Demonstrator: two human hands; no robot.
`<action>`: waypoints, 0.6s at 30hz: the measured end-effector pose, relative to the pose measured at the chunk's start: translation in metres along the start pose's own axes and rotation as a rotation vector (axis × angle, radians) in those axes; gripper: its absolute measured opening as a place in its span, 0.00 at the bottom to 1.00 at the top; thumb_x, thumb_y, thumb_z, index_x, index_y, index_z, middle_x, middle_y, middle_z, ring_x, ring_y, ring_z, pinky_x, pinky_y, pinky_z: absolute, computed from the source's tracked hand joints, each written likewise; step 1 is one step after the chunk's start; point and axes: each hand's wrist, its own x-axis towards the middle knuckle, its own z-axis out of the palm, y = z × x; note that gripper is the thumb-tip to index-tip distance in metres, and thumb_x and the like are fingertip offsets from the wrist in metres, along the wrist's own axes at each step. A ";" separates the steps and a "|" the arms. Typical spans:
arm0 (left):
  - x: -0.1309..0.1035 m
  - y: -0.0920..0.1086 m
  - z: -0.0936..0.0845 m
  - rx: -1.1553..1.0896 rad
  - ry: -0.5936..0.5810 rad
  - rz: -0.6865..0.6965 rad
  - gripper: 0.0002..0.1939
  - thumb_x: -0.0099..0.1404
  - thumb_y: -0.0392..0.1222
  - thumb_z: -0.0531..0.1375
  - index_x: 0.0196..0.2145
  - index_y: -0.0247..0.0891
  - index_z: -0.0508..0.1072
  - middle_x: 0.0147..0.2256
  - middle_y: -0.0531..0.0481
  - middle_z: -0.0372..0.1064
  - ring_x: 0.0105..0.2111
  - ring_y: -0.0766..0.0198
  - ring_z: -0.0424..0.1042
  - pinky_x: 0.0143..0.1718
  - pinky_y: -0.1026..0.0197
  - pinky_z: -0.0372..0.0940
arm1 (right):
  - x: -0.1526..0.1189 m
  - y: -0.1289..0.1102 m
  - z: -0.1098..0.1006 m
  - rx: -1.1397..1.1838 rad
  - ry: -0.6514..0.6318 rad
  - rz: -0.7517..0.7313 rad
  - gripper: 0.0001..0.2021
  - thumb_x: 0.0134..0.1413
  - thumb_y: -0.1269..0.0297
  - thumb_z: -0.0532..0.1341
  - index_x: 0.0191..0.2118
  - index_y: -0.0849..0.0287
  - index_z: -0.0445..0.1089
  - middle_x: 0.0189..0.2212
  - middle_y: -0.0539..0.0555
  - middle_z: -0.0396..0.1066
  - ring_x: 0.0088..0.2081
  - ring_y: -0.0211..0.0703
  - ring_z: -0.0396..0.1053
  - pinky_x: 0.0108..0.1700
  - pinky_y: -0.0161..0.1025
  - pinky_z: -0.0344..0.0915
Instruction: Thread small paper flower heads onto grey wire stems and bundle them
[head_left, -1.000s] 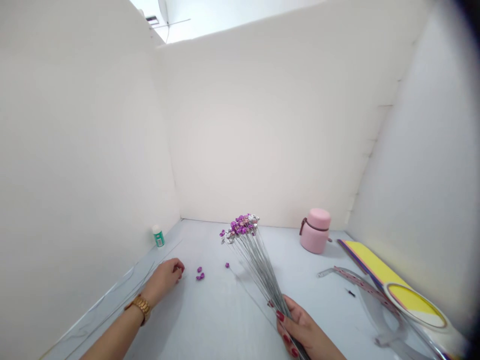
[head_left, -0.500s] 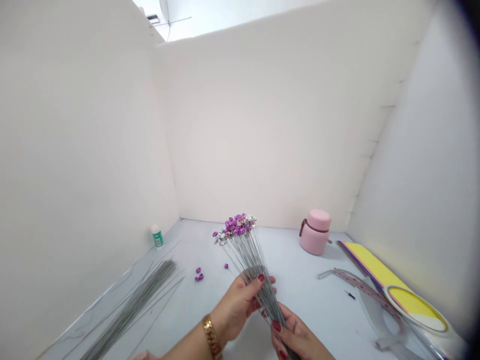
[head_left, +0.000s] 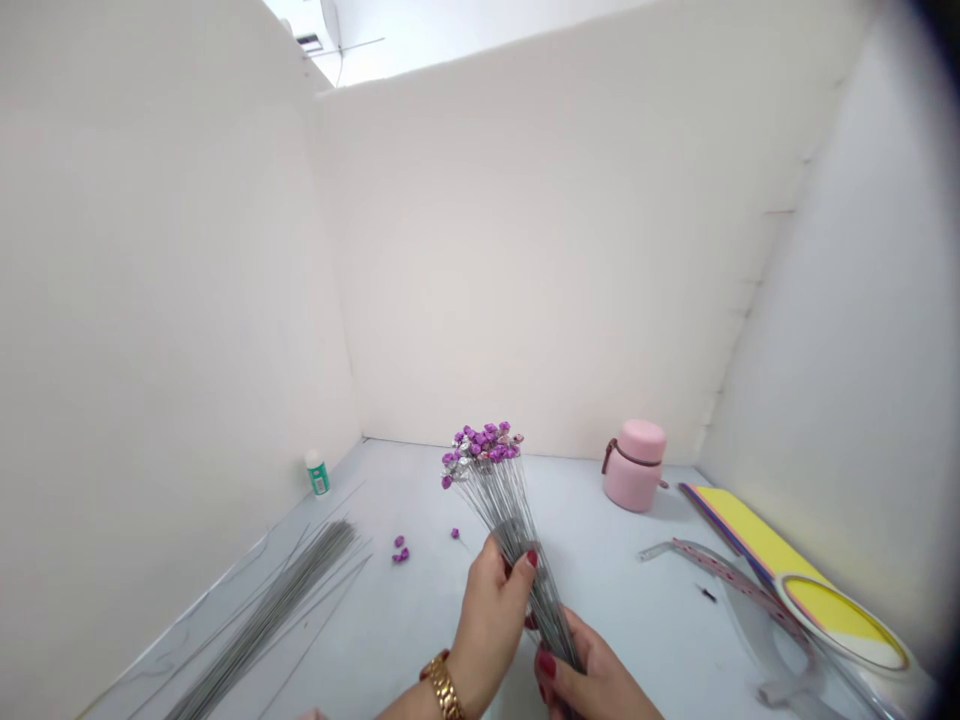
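A bunch of thin wire stems (head_left: pixel 516 512) leans up and to the left, topped with small purple and silver foil buds (head_left: pixel 484 445). My left hand (head_left: pixel 495 610) is wrapped round the stems at mid-length, thumb lying across the front. Lower down, my right hand (head_left: pixel 589 670) grips the same bunch near its bottom end, thumb and fingers pressed on it. The stems' lower tips are hidden by the right hand. Several loose purple buds (head_left: pixel 401 553) and a single one (head_left: pixel 454 533) lie on the table left of the bunch.
On the left lies a pile of bare wires (head_left: pixel 274 610), with a green-and-white glue stick (head_left: pixel 318 476) behind it. A pink lidded flask (head_left: pixel 635 466) stands at the back right. Yellow sheets (head_left: pixel 757 530), a roll of tape (head_left: pixel 840 620) and clear plastic strips (head_left: pixel 731 575) occupy the right side.
The bunch has turned in my hands, so more purple buds face me and the head looks narrower. My left hand has rolled over, its back now toward me.
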 end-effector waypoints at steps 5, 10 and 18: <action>-0.005 0.009 0.002 0.030 -0.019 0.087 0.14 0.52 0.47 0.61 0.35 0.38 0.68 0.29 0.49 0.66 0.28 0.63 0.64 0.30 0.64 0.59 | -0.001 -0.001 0.002 0.065 0.005 0.010 0.19 0.48 0.47 0.56 0.34 0.59 0.57 0.14 0.44 0.61 0.13 0.28 0.54 0.16 0.26 0.48; -0.007 0.013 0.003 -0.033 0.007 0.090 0.11 0.58 0.45 0.55 0.38 0.39 0.65 0.33 0.48 0.66 0.33 0.62 0.66 0.35 0.62 0.60 | -0.005 -0.003 -0.002 0.194 -0.104 -0.011 0.22 0.48 0.43 0.53 0.35 0.61 0.60 0.14 0.45 0.60 0.14 0.28 0.53 0.17 0.27 0.46; -0.004 0.006 0.000 -0.035 0.078 0.138 0.04 0.57 0.38 0.56 0.31 0.39 0.64 0.29 0.50 0.65 0.28 0.66 0.64 0.31 0.63 0.60 | -0.001 -0.006 -0.005 0.071 -0.080 -0.001 0.28 0.40 0.41 0.60 0.40 0.61 0.60 0.15 0.45 0.61 0.15 0.30 0.56 0.17 0.28 0.48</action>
